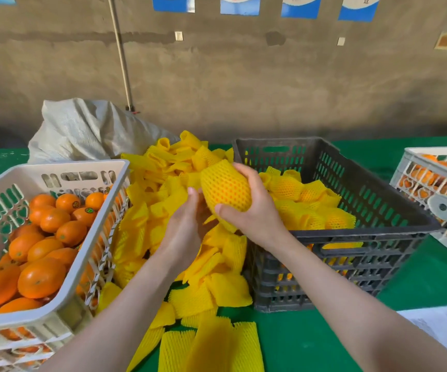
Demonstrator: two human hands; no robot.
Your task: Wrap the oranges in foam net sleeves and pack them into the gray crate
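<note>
My right hand (254,208) grips an orange wrapped in a yellow foam net sleeve (226,187), held above the pile of loose yellow sleeves (163,210) just left of the gray crate (372,183). My left hand (187,224) is under the sleeve's lower end, its fingers touching the net. The gray crate holds several wrapped oranges (305,200). A white crate (63,291) on the left is full of bare oranges (42,237).
A second white crate (415,167) with oranges stands at the far right. A grey woven sack (82,130) lies behind the sleeve pile. Green cloth (431,277) covers the table; white paper (445,328) lies at its right front. A concrete wall rises behind.
</note>
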